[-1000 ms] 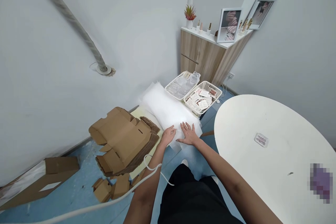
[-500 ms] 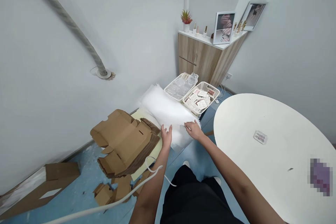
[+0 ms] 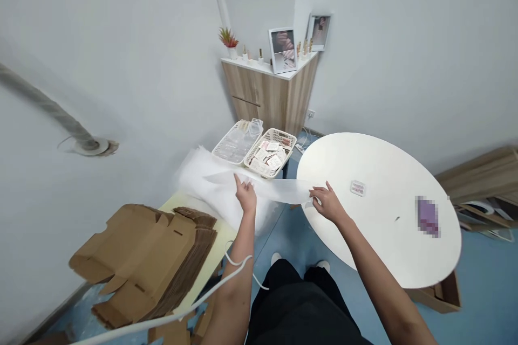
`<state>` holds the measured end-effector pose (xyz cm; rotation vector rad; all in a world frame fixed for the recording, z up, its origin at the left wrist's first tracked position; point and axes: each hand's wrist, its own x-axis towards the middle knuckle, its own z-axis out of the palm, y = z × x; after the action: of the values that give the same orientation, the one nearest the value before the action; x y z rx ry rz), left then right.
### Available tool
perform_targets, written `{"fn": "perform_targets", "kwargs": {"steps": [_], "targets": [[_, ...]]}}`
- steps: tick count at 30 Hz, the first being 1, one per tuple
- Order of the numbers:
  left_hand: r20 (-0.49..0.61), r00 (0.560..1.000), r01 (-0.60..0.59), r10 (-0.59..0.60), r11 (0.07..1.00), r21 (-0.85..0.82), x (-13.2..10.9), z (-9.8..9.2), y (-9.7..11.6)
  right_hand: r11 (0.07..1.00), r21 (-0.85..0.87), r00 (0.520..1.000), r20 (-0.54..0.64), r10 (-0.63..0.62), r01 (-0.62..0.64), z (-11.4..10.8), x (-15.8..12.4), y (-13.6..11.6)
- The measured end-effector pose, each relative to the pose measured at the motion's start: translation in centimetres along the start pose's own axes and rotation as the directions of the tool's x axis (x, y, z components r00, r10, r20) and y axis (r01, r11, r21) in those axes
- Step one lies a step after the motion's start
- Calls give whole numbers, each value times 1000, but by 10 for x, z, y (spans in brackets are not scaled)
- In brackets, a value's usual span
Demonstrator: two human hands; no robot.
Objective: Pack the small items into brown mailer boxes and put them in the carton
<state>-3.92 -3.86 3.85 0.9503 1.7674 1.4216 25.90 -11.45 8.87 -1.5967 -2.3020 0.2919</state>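
Observation:
A thin, translucent white sheet (image 3: 279, 190) stretches between my two hands above the floor gap beside the round table. My left hand (image 3: 245, 197) grips it toward the left, index finger extended and the other fingers curled. At the table's near-left edge, my right hand (image 3: 328, 205) pinches the sheet's right end between thumb and fingers. Beneath and left of my left hand lies a pile of similar soft white sheets (image 3: 198, 175). Flattened brown cardboard boxes (image 3: 141, 259) are stacked nearer to me on the left.
Two white baskets, one with clear plastic cases (image 3: 234, 143) and one with small cards (image 3: 269, 156), stand behind the pile. The round white table (image 3: 372, 248) bears a small clear case (image 3: 358, 188). A white cable (image 3: 194, 307) crosses before my left arm. A wooden cabinet (image 3: 263, 94) fills the corner.
Both hands have come off the pile, lifting one sheet and drawing it rightward toward the table. My view has turned to the right.

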Motion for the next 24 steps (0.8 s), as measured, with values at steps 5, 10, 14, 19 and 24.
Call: {"fn": "perform_targets", "kwargs": {"steps": [5, 10, 14, 19, 24], "targets": [[437, 818, -486, 374, 856, 178, -52, 81, 44, 972, -128, 981, -15, 195, -195, -22, -54, 61], [726, 494, -712, 479, 701, 22, -101, 167, 70, 915, -208, 937, -15, 350, -345, -47, -108, 109], [796, 367, -766, 481, 642, -35, -141, 223, 80, 878, -232, 906, -41, 422, -419, -69, -143, 138], [802, 292, -777, 522, 619, -119, -185, 275, 98, 839, -259, 878, -126, 461, -478, -101, -172, 173], [747, 332, -727, 577, 661, -187, -201, 303, 116, 817, -252, 853, -217, 475, -519, -123, -184, 192]]}}
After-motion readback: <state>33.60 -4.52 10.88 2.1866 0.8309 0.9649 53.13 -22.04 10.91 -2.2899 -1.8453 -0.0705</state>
